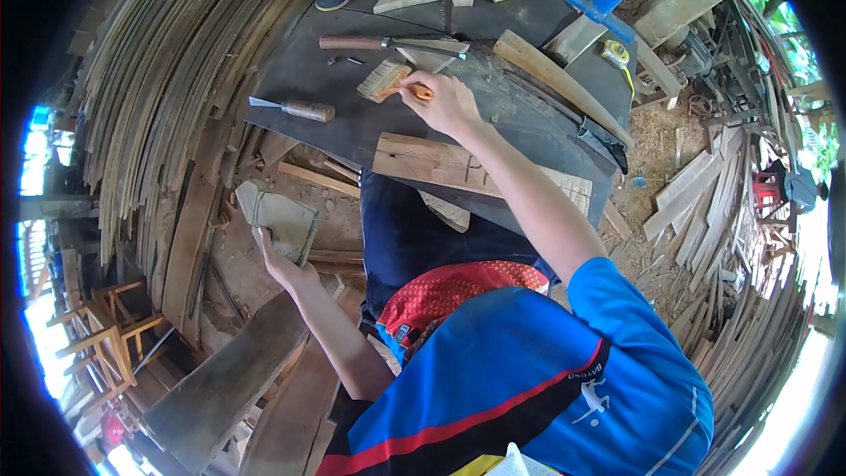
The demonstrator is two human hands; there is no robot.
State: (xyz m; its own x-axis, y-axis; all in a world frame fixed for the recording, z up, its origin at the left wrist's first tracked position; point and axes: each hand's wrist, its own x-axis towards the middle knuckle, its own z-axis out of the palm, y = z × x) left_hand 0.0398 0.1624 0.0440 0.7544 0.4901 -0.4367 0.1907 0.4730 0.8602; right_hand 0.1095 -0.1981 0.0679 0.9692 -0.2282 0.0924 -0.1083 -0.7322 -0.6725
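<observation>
head view: left hand (288,269), fingers nearly straight, has hold of a pale flat piece (284,222) just off the counter (352,137); can't tell thumb placement. piece looks light, thin, maybe bendy; grip its near edge. further right, over the counter, wide brush (379,81): probably light, soft bristles, stiff orange handle; right hand (442,106) curls closed round that handle, sensible hold.

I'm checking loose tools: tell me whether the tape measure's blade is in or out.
Out, at least partly: a yellow strip extends from the tape measure.
</observation>
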